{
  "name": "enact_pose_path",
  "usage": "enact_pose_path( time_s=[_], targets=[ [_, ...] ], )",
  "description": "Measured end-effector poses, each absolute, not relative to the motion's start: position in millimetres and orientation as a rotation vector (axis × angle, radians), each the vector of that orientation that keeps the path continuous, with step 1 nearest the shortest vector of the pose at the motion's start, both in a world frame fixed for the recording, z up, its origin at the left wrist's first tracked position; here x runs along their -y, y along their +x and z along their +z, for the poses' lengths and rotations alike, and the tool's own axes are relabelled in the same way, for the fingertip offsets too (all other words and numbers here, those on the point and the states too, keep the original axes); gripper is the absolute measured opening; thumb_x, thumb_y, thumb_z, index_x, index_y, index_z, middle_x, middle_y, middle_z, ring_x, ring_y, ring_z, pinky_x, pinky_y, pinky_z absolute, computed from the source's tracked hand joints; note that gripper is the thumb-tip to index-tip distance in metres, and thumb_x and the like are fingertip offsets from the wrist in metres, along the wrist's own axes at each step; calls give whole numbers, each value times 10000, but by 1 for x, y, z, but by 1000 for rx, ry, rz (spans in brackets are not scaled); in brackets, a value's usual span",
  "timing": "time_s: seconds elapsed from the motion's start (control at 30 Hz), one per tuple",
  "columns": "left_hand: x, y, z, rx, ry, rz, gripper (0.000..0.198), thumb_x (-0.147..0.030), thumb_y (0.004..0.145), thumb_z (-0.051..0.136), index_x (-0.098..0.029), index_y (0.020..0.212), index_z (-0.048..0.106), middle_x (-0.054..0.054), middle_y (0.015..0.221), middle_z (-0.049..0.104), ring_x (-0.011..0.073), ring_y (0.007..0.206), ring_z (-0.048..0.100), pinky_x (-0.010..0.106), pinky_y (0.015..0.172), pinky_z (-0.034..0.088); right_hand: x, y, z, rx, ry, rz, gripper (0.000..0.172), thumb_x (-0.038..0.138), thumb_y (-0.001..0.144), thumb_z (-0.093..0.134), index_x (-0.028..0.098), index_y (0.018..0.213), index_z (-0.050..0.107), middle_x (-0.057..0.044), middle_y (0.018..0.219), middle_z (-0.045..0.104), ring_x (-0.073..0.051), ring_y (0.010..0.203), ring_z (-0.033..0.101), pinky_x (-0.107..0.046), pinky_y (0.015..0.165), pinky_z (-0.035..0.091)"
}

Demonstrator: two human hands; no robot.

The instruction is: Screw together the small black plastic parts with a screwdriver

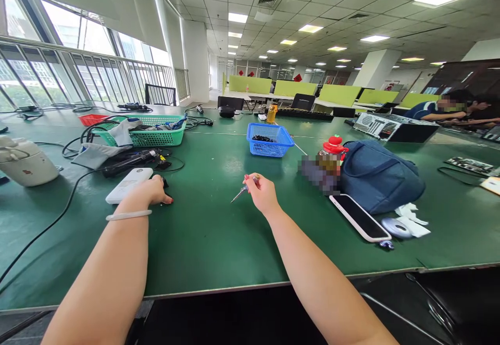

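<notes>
My right hand (262,193) is closed around a small screwdriver (241,194), its thin metal tip slanting down to the left above the green table (219,246). My left hand (156,191) rests low at the table on the left, fingers curled. A small dark thing (165,182) shows at its fingers, mostly hidden, and I cannot make out its kind. Right beside that hand lies a flat white device (130,184) with rounded corners, partly covered by my wrist.
A green basket (156,137) with gloves and cables stands at the back left, and a blue basket (270,149) with dark small parts is ahead. To the right are a navy bag (378,175), a phone (361,219) and a tape roll (396,228). Another person (433,109) sits far right.
</notes>
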State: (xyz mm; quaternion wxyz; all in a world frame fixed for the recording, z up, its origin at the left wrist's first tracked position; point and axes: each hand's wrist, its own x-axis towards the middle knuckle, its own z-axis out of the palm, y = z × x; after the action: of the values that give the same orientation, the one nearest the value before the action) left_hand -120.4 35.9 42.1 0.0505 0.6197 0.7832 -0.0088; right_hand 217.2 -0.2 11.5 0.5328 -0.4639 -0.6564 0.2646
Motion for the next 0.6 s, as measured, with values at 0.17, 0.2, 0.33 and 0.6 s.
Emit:
enact_pose_path(
  time_s=[0.17,0.2,0.33,0.6],
  targets=[
    [-36,-116,47,-2563,1887,291,610,-392,719,723,-177,1248,508,168,1191,643,332,1140,599,392,905,484,1,218,13,1568,-1094,623,448,602,884,473,205,722,602,11,591,532,-137,541,498,-253,557,388],
    [-36,-116,47,-2597,1908,399,583,-377,750,702,-178,1258,497,176,1218,629,329,1163,587,396,929,475,1,218,14,1572,-1090,623,448,601,885,472,204,723,603,12,589,530,-137,541,498,-253,557,388],
    [-39,-118,42,-2544,1975,571,513,-328,814,652,-177,1278,494,174,1263,621,318,1190,577,392,969,463,1,218,14,1574,-1091,618,449,604,881,473,204,724,607,13,579,527,-139,539,507,-257,562,394],
    [-43,-122,32,-2446,1921,416,504,-323,854,594,-193,1334,512,147,1297,636,317,1181,595,390,959,473,1,218,13,1563,-1090,620,460,618,882,472,208,724,608,16,568,524,-139,535,510,-254,548,397]
  ],
)
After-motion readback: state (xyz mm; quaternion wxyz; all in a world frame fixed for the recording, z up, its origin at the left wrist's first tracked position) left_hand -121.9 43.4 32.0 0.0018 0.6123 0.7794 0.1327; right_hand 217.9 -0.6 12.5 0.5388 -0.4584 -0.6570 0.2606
